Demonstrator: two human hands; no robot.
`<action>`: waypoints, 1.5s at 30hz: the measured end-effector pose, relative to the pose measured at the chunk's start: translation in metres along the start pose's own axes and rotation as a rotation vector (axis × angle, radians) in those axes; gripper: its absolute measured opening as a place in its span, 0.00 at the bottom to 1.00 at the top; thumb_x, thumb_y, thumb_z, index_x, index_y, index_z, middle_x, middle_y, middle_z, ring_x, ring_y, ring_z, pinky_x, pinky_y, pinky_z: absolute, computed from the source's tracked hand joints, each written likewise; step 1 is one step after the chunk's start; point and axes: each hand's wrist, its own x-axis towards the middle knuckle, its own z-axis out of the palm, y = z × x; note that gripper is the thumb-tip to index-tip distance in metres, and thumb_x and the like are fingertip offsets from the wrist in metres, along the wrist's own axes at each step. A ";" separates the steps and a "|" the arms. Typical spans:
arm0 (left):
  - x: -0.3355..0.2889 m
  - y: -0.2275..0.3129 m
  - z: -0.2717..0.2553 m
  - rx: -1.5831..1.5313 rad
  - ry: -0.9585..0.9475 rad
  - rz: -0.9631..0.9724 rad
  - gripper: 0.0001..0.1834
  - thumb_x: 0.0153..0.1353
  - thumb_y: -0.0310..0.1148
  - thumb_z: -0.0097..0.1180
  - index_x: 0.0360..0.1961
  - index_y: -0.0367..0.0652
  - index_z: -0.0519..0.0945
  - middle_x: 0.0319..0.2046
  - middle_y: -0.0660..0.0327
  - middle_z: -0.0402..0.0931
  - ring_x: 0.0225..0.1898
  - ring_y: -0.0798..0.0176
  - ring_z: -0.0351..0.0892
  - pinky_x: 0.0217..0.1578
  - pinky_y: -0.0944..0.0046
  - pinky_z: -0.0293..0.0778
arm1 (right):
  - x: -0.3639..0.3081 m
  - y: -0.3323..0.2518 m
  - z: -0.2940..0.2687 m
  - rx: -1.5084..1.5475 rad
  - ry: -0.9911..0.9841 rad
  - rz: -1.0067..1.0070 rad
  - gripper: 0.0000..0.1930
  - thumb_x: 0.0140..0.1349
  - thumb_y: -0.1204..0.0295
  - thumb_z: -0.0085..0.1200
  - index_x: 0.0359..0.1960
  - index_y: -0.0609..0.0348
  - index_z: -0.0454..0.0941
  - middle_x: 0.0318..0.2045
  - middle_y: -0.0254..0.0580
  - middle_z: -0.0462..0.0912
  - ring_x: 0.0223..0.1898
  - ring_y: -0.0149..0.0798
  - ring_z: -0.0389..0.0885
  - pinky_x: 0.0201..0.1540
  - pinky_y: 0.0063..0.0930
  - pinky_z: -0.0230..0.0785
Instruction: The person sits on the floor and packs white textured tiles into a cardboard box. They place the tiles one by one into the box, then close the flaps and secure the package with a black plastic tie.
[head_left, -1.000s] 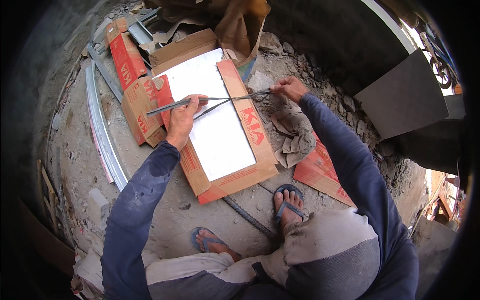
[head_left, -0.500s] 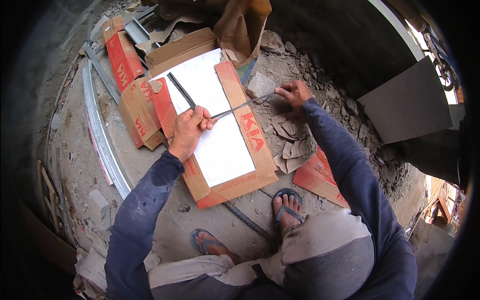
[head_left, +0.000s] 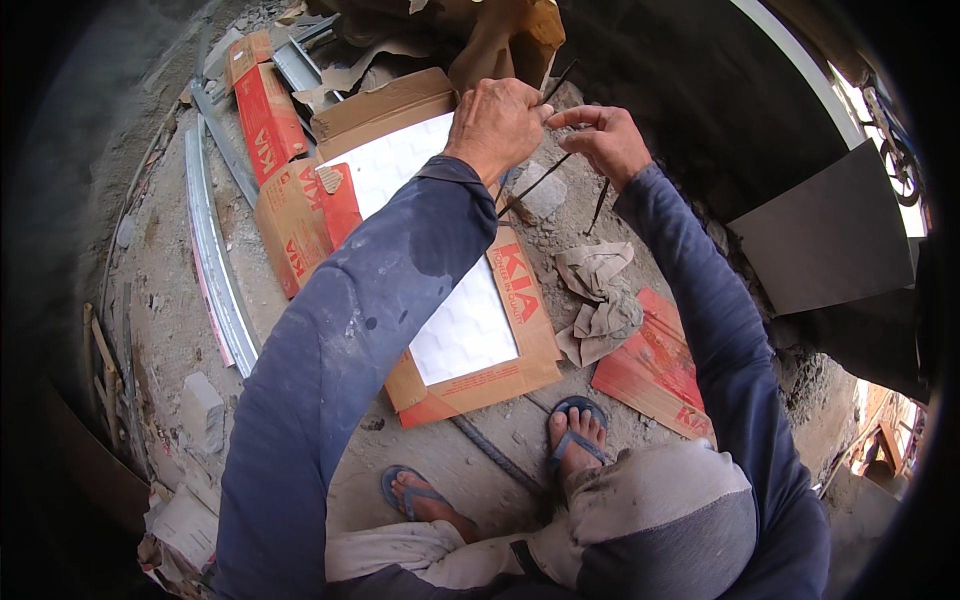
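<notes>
A thin black strap [head_left: 534,187] is stretched and bent between my two hands, above the far right part of an opened carton. My left hand [head_left: 497,122] is closed on it, its back turned up; one stretch sticks out past the fingers. Close beside it, my right hand [head_left: 607,142] pinches the strap between thumb and fingers, with a loose end hanging below. Fingertips of both hands almost meet. Under my left arm lies the red and brown cardboard carton [head_left: 540,350], framing a white tile with a wavy surface [head_left: 468,335]. My left forearm hides part of both.
Metal channels [head_left: 212,250] and more red cartons [head_left: 262,125] lie at left. Crumpled brown paper [head_left: 600,300] and a red cardboard piece [head_left: 655,370] rest near my right foot. A rebar [head_left: 495,450] lies by my feet. A grey panel [head_left: 825,235] leans at right, near rubble.
My left hand has moved away and rightward from over the tile to beside my right hand, which rose slightly. The strap, earlier drawn straight between them, is now bent at the hands.
</notes>
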 end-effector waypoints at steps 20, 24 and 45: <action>-0.038 0.041 0.093 -0.759 0.657 -0.213 0.26 0.76 0.39 0.48 0.19 0.35 0.75 0.18 0.50 0.76 0.22 0.51 0.78 0.30 0.50 0.72 | 0.014 0.132 0.035 0.854 0.021 0.371 0.14 0.81 0.62 0.42 0.54 0.56 0.75 0.44 0.36 0.76 0.43 0.38 0.77 0.54 0.38 0.73; -0.111 -0.040 -0.016 -0.719 0.706 -0.459 0.25 0.76 0.39 0.47 0.19 0.38 0.71 0.14 0.56 0.66 0.13 0.59 0.65 0.20 0.56 0.64 | 0.010 0.135 0.054 1.222 -0.252 0.439 0.13 0.78 0.60 0.51 0.34 0.49 0.69 0.21 0.25 0.62 0.21 0.27 0.59 0.23 0.25 0.59; -0.139 -0.042 0.115 -0.153 0.394 -0.312 0.07 0.57 0.25 0.57 0.36 0.35 0.80 0.43 0.42 0.77 0.50 0.39 0.77 0.54 0.46 0.73 | 0.002 0.083 0.076 0.018 -0.228 0.123 0.20 0.76 0.54 0.52 0.30 0.56 0.74 0.14 0.25 0.64 0.12 0.24 0.60 0.14 0.27 0.54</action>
